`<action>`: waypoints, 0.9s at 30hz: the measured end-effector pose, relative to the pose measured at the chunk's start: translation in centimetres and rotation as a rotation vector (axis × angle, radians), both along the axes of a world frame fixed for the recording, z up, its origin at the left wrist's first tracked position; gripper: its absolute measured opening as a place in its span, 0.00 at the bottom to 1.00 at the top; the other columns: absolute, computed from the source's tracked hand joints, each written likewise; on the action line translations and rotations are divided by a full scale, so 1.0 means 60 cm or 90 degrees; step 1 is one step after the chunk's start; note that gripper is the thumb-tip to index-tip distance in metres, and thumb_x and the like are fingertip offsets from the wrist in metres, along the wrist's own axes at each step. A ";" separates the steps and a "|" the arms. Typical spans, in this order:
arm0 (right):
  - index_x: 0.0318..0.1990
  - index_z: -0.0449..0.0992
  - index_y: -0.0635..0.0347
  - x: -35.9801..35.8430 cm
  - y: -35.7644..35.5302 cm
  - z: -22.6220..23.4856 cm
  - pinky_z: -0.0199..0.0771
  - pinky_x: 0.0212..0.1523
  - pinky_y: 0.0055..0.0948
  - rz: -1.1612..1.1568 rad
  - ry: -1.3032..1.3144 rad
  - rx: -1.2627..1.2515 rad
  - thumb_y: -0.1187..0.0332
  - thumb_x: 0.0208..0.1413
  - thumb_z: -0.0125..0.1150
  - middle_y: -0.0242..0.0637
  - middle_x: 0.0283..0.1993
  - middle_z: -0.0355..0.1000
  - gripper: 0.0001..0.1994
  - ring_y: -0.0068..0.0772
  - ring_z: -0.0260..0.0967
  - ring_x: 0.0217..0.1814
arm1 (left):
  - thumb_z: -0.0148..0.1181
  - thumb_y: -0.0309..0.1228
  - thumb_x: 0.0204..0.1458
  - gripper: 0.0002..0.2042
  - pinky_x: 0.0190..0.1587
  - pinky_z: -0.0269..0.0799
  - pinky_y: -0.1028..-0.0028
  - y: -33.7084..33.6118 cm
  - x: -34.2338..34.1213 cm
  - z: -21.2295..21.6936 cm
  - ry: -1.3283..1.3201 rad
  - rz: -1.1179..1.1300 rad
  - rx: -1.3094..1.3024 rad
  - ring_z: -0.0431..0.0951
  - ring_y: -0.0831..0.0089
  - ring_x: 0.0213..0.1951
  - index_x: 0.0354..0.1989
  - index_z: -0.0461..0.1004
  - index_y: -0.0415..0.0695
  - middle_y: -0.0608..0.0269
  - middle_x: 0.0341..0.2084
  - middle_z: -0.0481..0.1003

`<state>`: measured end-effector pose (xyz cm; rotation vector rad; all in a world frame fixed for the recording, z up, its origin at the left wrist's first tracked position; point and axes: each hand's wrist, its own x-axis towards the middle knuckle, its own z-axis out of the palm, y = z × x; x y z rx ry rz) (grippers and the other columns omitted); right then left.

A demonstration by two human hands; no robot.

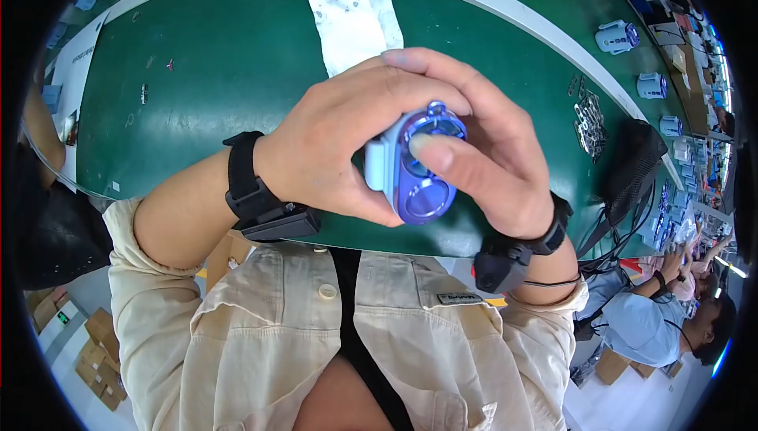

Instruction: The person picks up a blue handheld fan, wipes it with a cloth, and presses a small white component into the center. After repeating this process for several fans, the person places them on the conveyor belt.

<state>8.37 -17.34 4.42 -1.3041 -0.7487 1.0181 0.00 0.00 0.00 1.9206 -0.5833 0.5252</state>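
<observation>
- Clamped between both hands, the blue-and-purple device (427,199) is held above the green table (237,75), toward its near edge.
- Left hand (335,123) wraps the device's side, apparently to steady it while the right hand (509,150) sets its thumb on the glossy face.
- Right fingers reach over the left hand's far side, perhaps bracing the hold.
- Hands hide much of the device; what lies under the thumb cannot be told.
- Piled metal parts (590,124) at right blur together.

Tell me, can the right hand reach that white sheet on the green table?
Probably yes: the white sheet lies just past the right hand, mostly uncovered, though that hand would have to leave the blue device first.
</observation>
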 end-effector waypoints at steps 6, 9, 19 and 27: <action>0.65 0.61 0.67 0.000 0.004 -0.012 0.64 0.61 0.30 -0.037 0.180 0.096 0.67 0.57 0.61 0.42 0.60 0.66 0.29 0.32 0.66 0.60 | 0.76 0.33 0.25 0.40 0.47 0.72 0.66 0.004 -0.001 -0.005 0.044 -0.010 -0.038 0.76 0.57 0.44 0.55 0.69 0.46 0.61 0.45 0.75; 0.65 0.61 0.69 -0.003 0.003 -0.012 0.63 0.61 0.30 -0.038 0.186 0.088 0.66 0.56 0.61 0.43 0.62 0.66 0.31 0.32 0.66 0.61 | 0.76 0.32 0.25 0.40 0.46 0.73 0.66 0.006 -0.001 -0.002 0.050 -0.028 -0.047 0.76 0.57 0.44 0.55 0.69 0.46 0.61 0.45 0.75; 0.65 0.63 0.67 0.026 -0.009 -0.003 0.63 0.61 0.28 0.117 0.124 -0.041 0.72 0.49 0.68 0.40 0.57 0.70 0.34 0.27 0.67 0.58 | 0.75 0.32 0.26 0.37 0.44 0.73 0.67 -0.007 0.001 0.002 0.129 -0.122 0.004 0.78 0.59 0.43 0.53 0.69 0.45 0.60 0.43 0.76; 0.63 0.65 0.67 0.011 -0.007 0.012 0.63 0.63 0.32 -0.003 0.265 -0.003 0.73 0.51 0.64 0.43 0.61 0.66 0.29 0.33 0.65 0.62 | 0.75 0.32 0.26 0.34 0.44 0.73 0.66 -0.001 -0.005 0.005 0.119 -0.087 -0.060 0.77 0.57 0.43 0.49 0.69 0.45 0.60 0.42 0.75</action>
